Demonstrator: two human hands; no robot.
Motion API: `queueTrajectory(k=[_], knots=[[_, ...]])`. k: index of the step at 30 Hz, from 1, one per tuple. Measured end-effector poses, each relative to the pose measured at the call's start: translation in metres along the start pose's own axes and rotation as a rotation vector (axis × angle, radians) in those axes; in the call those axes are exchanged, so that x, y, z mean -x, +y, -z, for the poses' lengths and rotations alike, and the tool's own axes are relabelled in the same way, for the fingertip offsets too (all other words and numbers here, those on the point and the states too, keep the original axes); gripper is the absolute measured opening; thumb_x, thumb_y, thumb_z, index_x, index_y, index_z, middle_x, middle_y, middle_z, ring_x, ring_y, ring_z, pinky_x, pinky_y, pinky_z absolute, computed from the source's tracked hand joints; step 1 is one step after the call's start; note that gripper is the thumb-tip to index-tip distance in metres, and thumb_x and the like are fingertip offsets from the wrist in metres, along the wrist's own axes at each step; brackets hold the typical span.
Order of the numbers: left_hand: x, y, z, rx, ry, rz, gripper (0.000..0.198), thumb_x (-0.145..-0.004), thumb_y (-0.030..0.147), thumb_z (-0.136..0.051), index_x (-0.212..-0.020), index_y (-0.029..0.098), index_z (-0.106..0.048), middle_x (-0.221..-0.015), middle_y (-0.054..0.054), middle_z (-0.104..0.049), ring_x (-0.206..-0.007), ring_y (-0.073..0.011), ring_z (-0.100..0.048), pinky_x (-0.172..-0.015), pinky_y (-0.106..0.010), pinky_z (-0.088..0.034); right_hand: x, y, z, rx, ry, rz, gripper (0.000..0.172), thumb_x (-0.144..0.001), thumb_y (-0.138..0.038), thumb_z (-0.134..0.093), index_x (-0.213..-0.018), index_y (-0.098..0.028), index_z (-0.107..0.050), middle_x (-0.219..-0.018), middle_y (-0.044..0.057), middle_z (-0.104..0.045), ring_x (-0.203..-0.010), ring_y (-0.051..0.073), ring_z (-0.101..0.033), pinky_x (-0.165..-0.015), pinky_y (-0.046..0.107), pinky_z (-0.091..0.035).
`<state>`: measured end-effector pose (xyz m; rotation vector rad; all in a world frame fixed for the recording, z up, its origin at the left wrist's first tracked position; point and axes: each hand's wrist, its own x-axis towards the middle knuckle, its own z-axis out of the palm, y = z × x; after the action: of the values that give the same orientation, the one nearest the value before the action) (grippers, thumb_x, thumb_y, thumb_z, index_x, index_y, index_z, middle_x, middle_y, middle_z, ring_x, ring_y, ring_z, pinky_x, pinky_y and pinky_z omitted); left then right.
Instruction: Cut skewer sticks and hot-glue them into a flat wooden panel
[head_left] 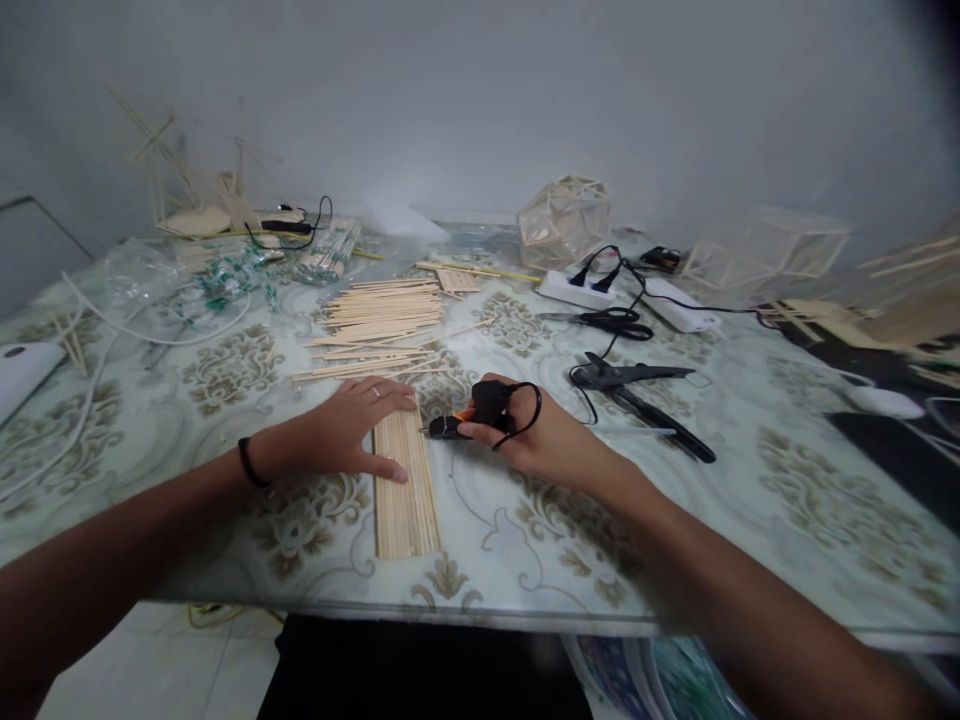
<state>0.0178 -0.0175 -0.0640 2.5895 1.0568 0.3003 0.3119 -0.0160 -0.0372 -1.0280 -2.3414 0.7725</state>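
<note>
A flat panel of thin wooden sticks [409,520] laid side by side sits at the lower centre of the frame, its long side running toward the near edge of the floral-patterned surface [480,570]. The left hand [341,430] lies over the panel's upper part with its fingers spread and the thumb on the sticks; it rests on them without gripping. A ring shows on one finger and a dark band [251,463] circles the wrist. The right hand [536,435], just right of the panel, is closed around a black-and-orange glue gun [491,402], whose nozzle points left at the panel's right edge; whether the tip touches is too small to tell. A black cord loops by this hand.

Above the panel, at the centre, loose wooden sticks [382,312] lie in a pile, roughly crosswise. Right of centre are black scissors [619,323] and, below them, a black-handled cutting tool [649,392]. A white power strip [574,290] with two black plugs is farther up, in front of a many-sided stick frame [566,222]. Clear plastic packaging [139,275] and a wrapped bundle of sticks [330,252] occupy the upper left.
</note>
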Motion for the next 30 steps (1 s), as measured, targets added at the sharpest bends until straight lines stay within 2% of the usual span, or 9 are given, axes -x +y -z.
queueTrajectory(k=[8,13,20,24,30], knots=[[-0.001,0.002,0.003,0.008,-0.014,-0.001,0.088,-0.076,0.081,-0.072,-0.142,0.024,-0.057,-0.157,-0.015,-0.052,-0.145,-0.0389,-0.045,-0.119,-0.056,-0.032,0.002,-0.001,0.003,-0.080,-0.063,-0.019,0.027,-0.096,-0.041,-0.066,-0.088,-0.016,-0.065,-0.089,0.006,-0.067,-0.073,0.016,-0.060,-0.065,0.028,-0.046],[-0.001,0.002,0.003,0.022,-0.005,0.006,0.088,-0.075,0.080,-0.074,-0.143,0.026,-0.057,-0.157,-0.015,-0.051,-0.146,-0.0396,-0.044,-0.120,-0.057,-0.031,0.004,-0.004,0.006,-0.181,-0.133,-0.074,0.025,-0.094,-0.042,-0.069,-0.088,-0.018,-0.063,-0.088,0.005,-0.071,-0.074,0.017,-0.063,-0.064,0.027,-0.048],[0.000,0.002,0.003,0.015,-0.024,0.014,0.088,-0.076,0.079,-0.074,-0.143,0.025,-0.056,-0.158,-0.015,-0.050,-0.147,-0.0397,-0.042,-0.120,-0.057,-0.030,0.005,-0.006,0.010,-0.226,-0.201,-0.068,0.023,-0.092,-0.039,-0.072,-0.085,-0.018,-0.065,-0.086,0.005,-0.074,-0.073,0.017,-0.064,-0.064,0.027,-0.050],[0.000,0.002,0.004,0.012,-0.025,0.006,0.087,-0.076,0.080,-0.073,-0.142,0.024,-0.056,-0.158,-0.016,-0.050,-0.146,-0.0394,-0.044,-0.119,-0.056,-0.032,0.007,-0.002,0.010,-0.236,-0.265,-0.077,0.024,-0.090,-0.041,-0.075,-0.089,-0.017,-0.069,-0.088,0.006,-0.076,-0.075,0.018,-0.068,-0.065,0.028,-0.053],[-0.001,0.001,0.002,0.055,0.013,-0.002,0.096,-0.073,0.079,-0.077,-0.148,0.023,-0.051,-0.154,-0.016,-0.054,-0.145,-0.0387,-0.046,-0.120,-0.056,-0.032,0.004,0.000,0.006,-0.193,-0.202,-0.042,0.022,-0.095,-0.037,-0.068,-0.098,-0.016,-0.071,-0.091,0.007,-0.077,-0.079,0.019,-0.069,-0.071,0.029,-0.053]])
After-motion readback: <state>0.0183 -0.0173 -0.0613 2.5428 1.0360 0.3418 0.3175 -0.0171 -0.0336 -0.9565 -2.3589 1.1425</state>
